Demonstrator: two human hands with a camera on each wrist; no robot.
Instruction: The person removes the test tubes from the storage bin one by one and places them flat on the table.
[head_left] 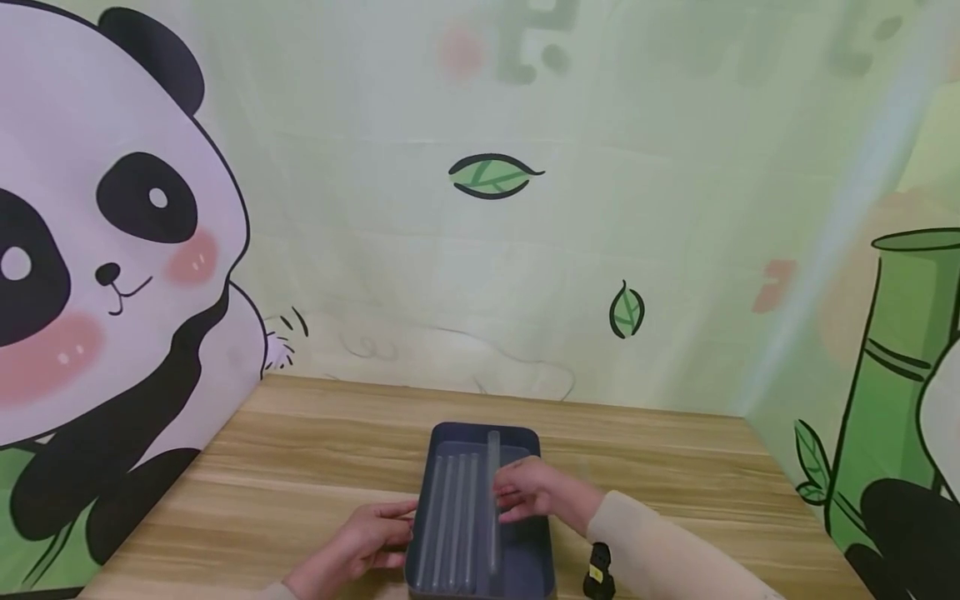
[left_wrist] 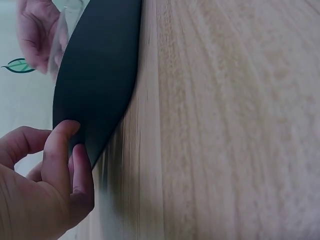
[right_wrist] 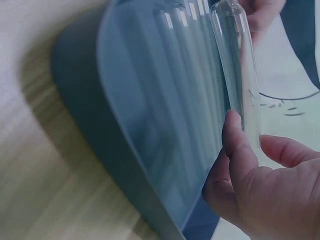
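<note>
A dark blue rectangular tray [head_left: 528, 550] stands on the wooden table. Several clear test tubes [head_left: 450, 521] lie lengthwise side by side in its left half. My right hand [head_left: 525, 487] pinches another clear test tube [right_wrist: 235, 55] between thumb and fingers, above the tray and to the right of the row. This tube's rounded end points toward me in the right wrist view. At the tray's left side is my left hand [head_left: 371, 537]. Its fingertips [left_wrist: 70, 127] touch the outer wall in the left wrist view, loosely bent and not wrapped round it.
A small black object with a yellow label [head_left: 598, 571] lies on the table [head_left: 322, 450] right of the tray, close to my right sleeve. Behind the table hangs a printed backdrop [head_left: 375, 250] with a panda, leaves and bamboo.
</note>
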